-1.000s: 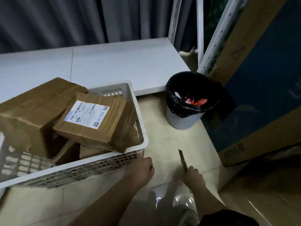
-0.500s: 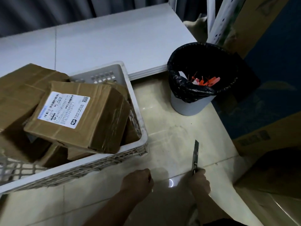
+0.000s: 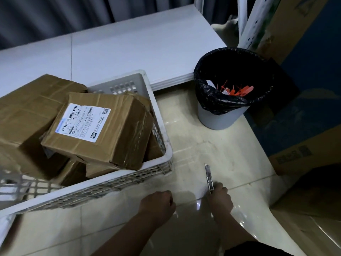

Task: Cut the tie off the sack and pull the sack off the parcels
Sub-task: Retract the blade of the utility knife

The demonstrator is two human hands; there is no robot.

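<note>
Item 1, far left: white slatted crate [image 3: 167, 157] on the tiled floor, heaped with brown parcels; the topmost labelled parcel [image 3: 103, 130] lies tilted across the others. No sack covers them, and no sack or tie shows anywhere in view.

Item 2, low centre: my left hand [image 3: 157, 204], curled into a loose fist just beside the crate's near wall, apart from it. Whether anything lies inside the fist I cannot tell.

Item 3, right of that: my right hand [image 3: 220, 199], wrapped around the handle of a utility knife [image 3: 209, 177], blade pointing away from me over bare floor, touching nothing.

Item 4, upper right: bin [image 3: 217, 119] lined with a black bag, holding several orange ties [image 3: 238, 90].

Item 5, far right: large flat cartons leaning by the shelving.

Step in hand, by my judgement: between sacks, knife ready. Next move calls for finding a tied sack, gripping its neck with my left hand, and cutting the tie with the blade angled away from my fingers.
</note>
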